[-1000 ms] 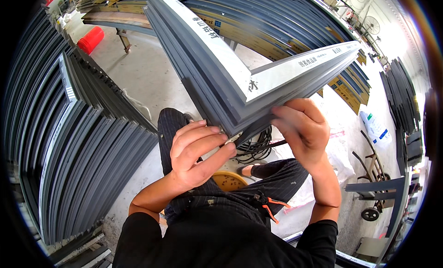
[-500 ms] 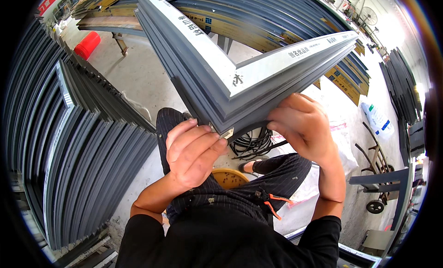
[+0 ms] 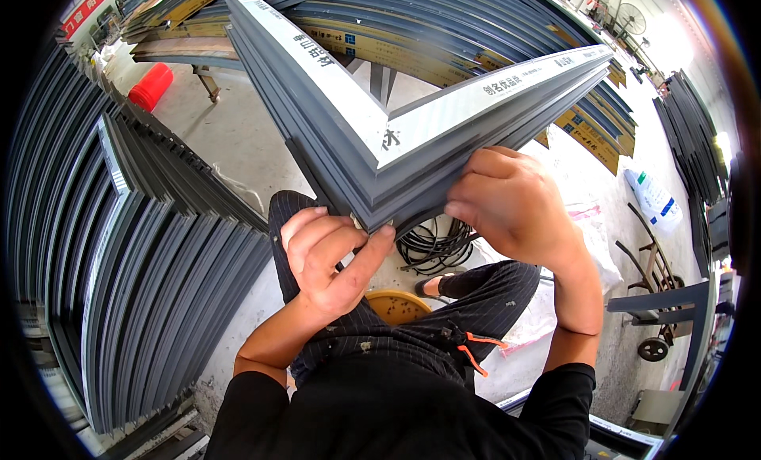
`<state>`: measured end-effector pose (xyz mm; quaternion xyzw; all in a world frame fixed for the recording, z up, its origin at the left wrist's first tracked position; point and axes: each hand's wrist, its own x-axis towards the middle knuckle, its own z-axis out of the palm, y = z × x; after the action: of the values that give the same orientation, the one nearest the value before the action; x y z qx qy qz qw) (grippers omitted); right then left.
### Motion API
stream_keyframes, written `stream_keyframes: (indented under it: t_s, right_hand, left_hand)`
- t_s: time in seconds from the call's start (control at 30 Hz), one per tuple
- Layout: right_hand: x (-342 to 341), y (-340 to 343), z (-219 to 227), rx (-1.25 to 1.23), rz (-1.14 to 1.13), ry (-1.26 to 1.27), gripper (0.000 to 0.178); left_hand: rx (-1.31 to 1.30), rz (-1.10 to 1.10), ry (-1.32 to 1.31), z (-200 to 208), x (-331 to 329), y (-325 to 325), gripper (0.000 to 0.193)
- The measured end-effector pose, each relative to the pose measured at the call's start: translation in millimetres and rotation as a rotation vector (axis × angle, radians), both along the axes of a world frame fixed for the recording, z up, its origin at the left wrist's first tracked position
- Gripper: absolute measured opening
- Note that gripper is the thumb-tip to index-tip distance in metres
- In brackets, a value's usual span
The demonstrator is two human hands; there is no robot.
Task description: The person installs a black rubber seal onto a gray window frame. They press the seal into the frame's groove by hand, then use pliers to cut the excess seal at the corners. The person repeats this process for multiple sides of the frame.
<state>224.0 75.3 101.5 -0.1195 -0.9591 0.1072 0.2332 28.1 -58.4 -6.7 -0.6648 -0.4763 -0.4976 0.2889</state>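
A grey metal window frame [image 3: 333, 87], its upper face covered in printed white film, points one mitred corner at me. My left hand [image 3: 321, 258] is closed on that corner, fingertips on its left side and thumb at the tip. Along the right outer edge runs a thin black rubber strip [image 3: 418, 219], bowed slightly away from the frame near the corner. My right hand [image 3: 511, 202] pinches this strip against the edge; the fingertips are partly hidden. Below, a black coil of strip [image 3: 440, 250] lies on the floor.
At my left stand many stacked grey frames [image 3: 158, 301]. Long profiles [image 3: 412, 40] lie on a rack ahead. A yellow bowl [image 3: 392, 301] of small pieces sits between my legs. Further off are a red bucket [image 3: 152, 86], a white bag [image 3: 654, 198] and a hand truck [image 3: 652, 301].
The frame's corner has shifted slightly left in view. My left thumb has straightened up against the corner tip. My right hand stays on the strip, a little closer to the corner.
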Motion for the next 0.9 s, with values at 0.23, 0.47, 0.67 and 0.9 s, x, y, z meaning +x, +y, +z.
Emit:
stream_keyframes:
  t_s: [0.23,0.47,0.67,0.9]
  right_hand:
    - [-4.7,-2.5,-9.9,0.184,-0.065,0.073,0.012]
    - [-2.4,-3.4,-10.2,0.215,-0.059,0.094,0.013]
    - [3.8,-1.2,-17.7,0.184,-0.051,0.114,0.016]
    - [63.3,32.3,-45.5,0.421,-0.376,0.163,0.02]
  left_hand:
    - [0.023,0.023,0.017,-0.7,0.2,2.2,0.039]
    - [-0.01,0.065,-0.053,12.7,13.1,1.9,0.036]
    - [0.06,0.083,-0.071,2.7,21.4,9.7,0.034]
    - [0.015,0.081,-0.077,6.8,21.7,5.4,0.031]
